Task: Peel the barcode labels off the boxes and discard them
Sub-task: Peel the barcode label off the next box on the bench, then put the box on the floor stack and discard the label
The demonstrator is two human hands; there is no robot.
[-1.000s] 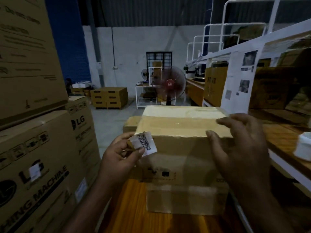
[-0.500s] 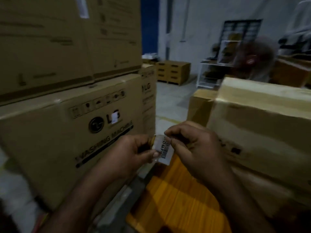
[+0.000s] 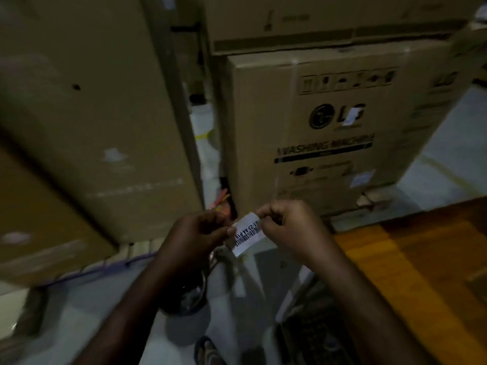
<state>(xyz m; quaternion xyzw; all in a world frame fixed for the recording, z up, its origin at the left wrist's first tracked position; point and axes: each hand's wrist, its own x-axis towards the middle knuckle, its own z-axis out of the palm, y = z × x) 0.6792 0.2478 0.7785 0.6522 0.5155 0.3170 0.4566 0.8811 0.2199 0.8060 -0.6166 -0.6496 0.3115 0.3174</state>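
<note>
The left hand (image 3: 195,233) and right hand (image 3: 290,227) each keep a narrow fingertip grip on the barcode label (image 3: 247,234). The left pinches its left edge and the right its upper corner, so the strip hangs in the air between them, off any carton. It looks paper-thin, limp and nearly weightless. Its sticky back will likely cling to skin or fold onto itself, so holding it by the edges seems wisest. Below the hands sits a dark round container (image 3: 184,301), possibly a bin but too blurred to be sure. Beyond stands a washing machine box (image 3: 329,159) carrying a small white sticker (image 3: 353,115), and the orange bench (image 3: 421,264) lies to the right.
</note>
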